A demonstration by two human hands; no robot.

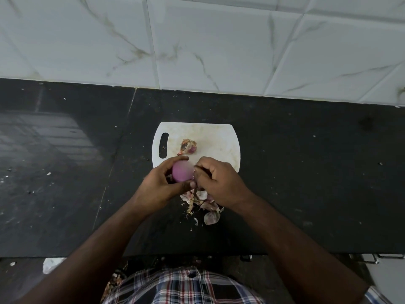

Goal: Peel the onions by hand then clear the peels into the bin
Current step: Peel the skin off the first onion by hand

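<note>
While held over the near edge of the white cutting board (pixel 219 139), one peeled purple onion (pixel 183 172) sits in the left hand (pixel 160 187), fingers and thumb curled round it. Right hand (pixel 219 183): fingertips pinched together at the onion's right end, apparently on a strip of skin. Second onion (pixel 188 147), partly skinned, lies near the board's centre. Loose peels (pixel 206 205) lie heaped on the black countertop (pixel 306 172), just beyond the board's near edge, below the hands.
</note>
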